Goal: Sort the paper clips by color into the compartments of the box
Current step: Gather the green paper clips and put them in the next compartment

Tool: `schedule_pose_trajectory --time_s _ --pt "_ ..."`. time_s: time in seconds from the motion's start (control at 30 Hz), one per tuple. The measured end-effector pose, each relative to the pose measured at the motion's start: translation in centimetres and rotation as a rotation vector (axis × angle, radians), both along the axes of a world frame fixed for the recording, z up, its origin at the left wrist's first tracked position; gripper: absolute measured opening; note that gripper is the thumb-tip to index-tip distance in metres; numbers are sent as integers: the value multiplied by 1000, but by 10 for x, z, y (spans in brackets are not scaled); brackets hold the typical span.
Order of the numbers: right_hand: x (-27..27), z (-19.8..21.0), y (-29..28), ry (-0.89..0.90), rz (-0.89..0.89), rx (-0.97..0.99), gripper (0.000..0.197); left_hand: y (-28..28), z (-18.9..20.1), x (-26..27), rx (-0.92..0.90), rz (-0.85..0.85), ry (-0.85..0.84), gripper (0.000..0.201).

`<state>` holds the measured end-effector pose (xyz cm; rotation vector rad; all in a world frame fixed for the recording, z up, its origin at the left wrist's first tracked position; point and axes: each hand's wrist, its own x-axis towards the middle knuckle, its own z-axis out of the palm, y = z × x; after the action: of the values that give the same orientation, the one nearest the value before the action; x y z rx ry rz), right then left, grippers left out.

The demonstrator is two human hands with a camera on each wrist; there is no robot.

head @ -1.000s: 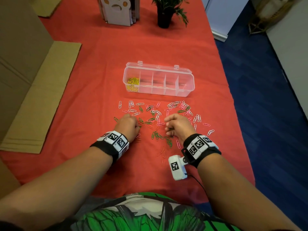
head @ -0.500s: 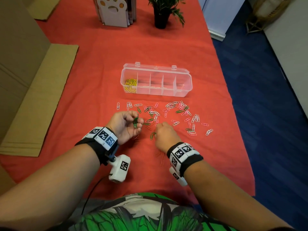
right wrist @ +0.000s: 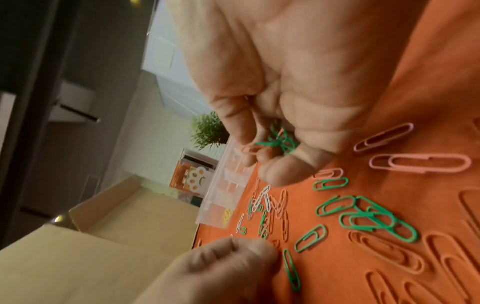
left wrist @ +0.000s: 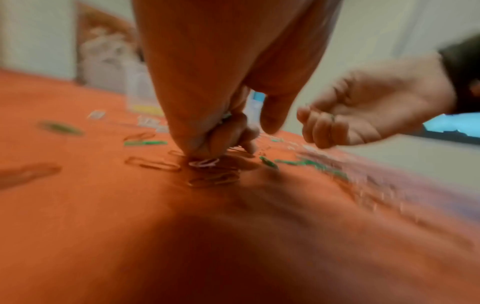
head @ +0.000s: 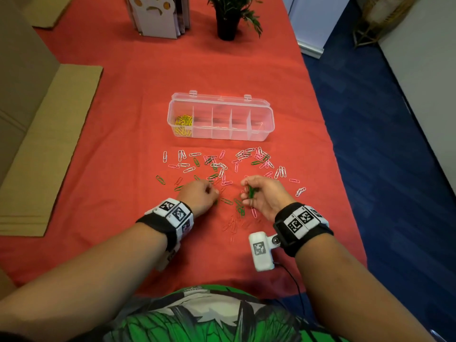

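A clear compartment box (head: 261, 130) lies open on the red cloth, with yellow clips (head: 183, 121) in its leftmost compartment. Green, pink, white and red paper clips (head: 217, 166) are scattered in front of it. My right hand (head: 249, 193) is turned palm inward just above the cloth, and its curled fingers hold a bunch of green clips (right wrist: 279, 142). My left hand (head: 209, 193) is knuckles up, fingertips (left wrist: 245, 142) curled down onto the cloth, pinching at clips (left wrist: 205, 162) there; a bit of clip shows inside its fist. More green clips (right wrist: 363, 216) lie between the hands.
Flattened cardboard (head: 49, 144) lies at the table's left. A potted plant (head: 228, 18) and a paw-print holder (head: 158, 16) stand at the far end. The table's right edge drops to blue floor (head: 382, 144). Red clips (head: 232, 224) lie near my wrists.
The left hand has turned palm down and gone to the cloth. The right hand has lifted, turned inward and now holds the green clips.
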<state>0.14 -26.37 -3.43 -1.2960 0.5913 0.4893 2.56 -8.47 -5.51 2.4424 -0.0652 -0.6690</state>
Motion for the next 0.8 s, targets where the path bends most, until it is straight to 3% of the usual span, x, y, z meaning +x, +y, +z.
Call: schedule_pose_trajectory --time_s 0.07,0.17,0.23,0.4,0.47,0.53,0.6,0.67,0.73,0.8 --pt "-2 1 1 12 0 -22 20 -1 1 -3 89 -106 -102 21" --pt "-3 -10 7 -3 204 -409 22 -5 2 -5 103 -177 -180 14" --pt "-3 -15 12 15 254 -538 25 -6 1 -5 105 -192 -172 12" --pt "-7 -8 8 33 69 -337 30 -3 -1 -4 7 -216 -119 9" --pt "-9 -3 3 19 -13 -189 23 -2 1 1 -173 -43 7 9" --pt "-8 -3 -3 28 0 -197 13 -2 7 5 -430 224 184 19" --pt "-6 -7 -6 18 148 -432 9 -2 17 8 -619 397 356 26" --pt "-5 -12 -4 -65 324 -752 7 -1 28 10 -710 457 478 30" --pt "-8 -18 3 -158 473 -983 8 -3 29 10 -705 448 508 28" --pt "-12 -26 9 -245 568 -1149 19 -8 23 7 -566 355 392 21"
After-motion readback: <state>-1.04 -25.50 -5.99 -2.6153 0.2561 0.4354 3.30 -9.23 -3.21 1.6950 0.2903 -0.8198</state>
